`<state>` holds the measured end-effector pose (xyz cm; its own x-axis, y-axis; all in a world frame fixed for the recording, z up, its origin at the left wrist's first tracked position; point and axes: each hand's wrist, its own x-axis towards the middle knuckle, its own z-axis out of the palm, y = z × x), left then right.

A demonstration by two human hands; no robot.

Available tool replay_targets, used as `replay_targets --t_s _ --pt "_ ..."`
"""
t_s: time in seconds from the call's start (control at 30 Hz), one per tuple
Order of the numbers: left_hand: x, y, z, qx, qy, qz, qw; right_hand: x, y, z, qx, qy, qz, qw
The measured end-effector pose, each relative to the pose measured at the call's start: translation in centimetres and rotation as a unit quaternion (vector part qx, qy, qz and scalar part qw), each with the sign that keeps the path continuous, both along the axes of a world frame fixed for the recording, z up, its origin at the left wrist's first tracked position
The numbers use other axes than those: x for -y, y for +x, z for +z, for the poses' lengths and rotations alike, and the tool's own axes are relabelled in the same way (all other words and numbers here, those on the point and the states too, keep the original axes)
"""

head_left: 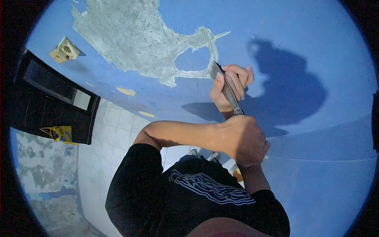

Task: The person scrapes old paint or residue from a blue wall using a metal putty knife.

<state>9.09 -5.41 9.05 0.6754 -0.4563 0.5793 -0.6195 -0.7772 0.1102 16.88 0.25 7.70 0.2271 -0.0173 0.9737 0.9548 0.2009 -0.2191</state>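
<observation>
Both my hands are closed around a paint scraper [228, 91] held against the blue wall [294, 23]. Its flat blade tip meets the edge of a bare grey patch [122, 37] with a ragged pale outline. My left hand [245, 138] wraps round the handle, its forearm crossing in front of my body. Farther up the scraper, my right hand [233, 83] grips the metal near the blade, thumb and fingers curled round it. The right wrist is partly hidden behind the left arm. An island of blue paint [193, 59] remains inside the grey area, left of the blade.
A cream wall socket [65, 50] juts out at the upper left. Beyond it are a dark door [29, 108] and a yellow bag [63, 134]. White floor tiles [114, 132] lie below, by my feet. My shadow falls on the wall at right.
</observation>
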Motion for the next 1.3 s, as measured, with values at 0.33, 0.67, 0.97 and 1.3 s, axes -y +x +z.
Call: replay_targets --t_s 0.33,0.67,0.97,1.3 --pt "-1.3 -0.4 3.2 -0.060 0.060 0.024 0.996 -0.8 -0.1 -0.1 0.011 -0.008 -0.027 1.000" --pt "-1.7 -0.7 3.5 -0.030 0.061 -0.016 0.998 -1.3 -0.6 -0.4 0.001 0.011 -0.033 0.999" --pt "-1.2 0.2 3.4 -0.017 0.005 -0.015 1.000 -0.4 0.1 -0.7 -0.007 -0.044 -0.010 0.999" --pt "-1.0 -1.5 0.8 0.020 0.034 0.005 0.999 -0.7 0.5 -1.7 0.066 -0.007 -0.030 0.997"
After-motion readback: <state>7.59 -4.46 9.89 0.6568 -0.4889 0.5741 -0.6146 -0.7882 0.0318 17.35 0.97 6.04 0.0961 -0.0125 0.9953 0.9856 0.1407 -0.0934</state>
